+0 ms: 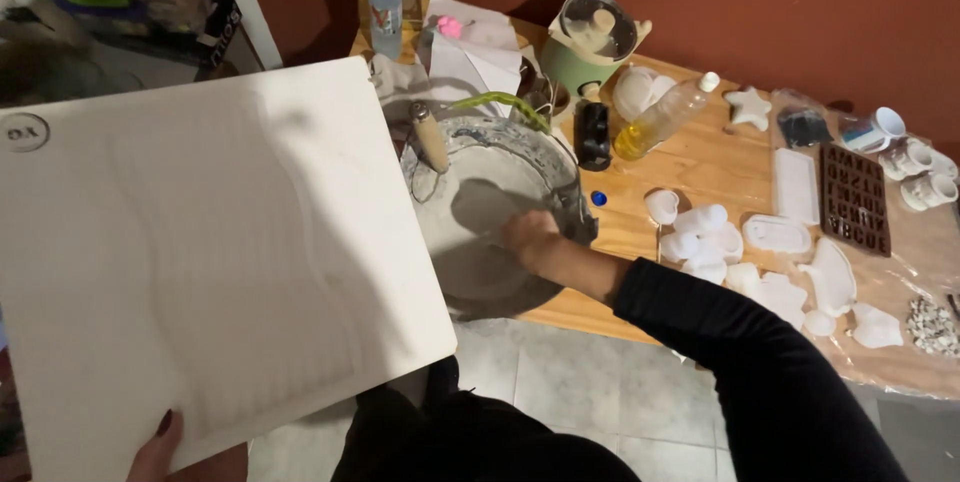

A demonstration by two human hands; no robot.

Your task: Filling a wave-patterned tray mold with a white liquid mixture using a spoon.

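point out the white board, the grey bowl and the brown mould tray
white board (200, 262), head view, middle of its flat face
grey bowl (520, 147), head view, far rim
brown mould tray (855, 202), head view, centre of its grid

Right hand (528, 238) in grey-coated basin (520, 157), left hand (155, 452) under white board (200, 262).

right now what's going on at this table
A person in black sleeves has their right hand down inside a grey-smeared mixing bowl at the edge of a wooden table. Their left hand holds a large white board by its bottom edge. White moulds and a brown mould tray lie to the right.
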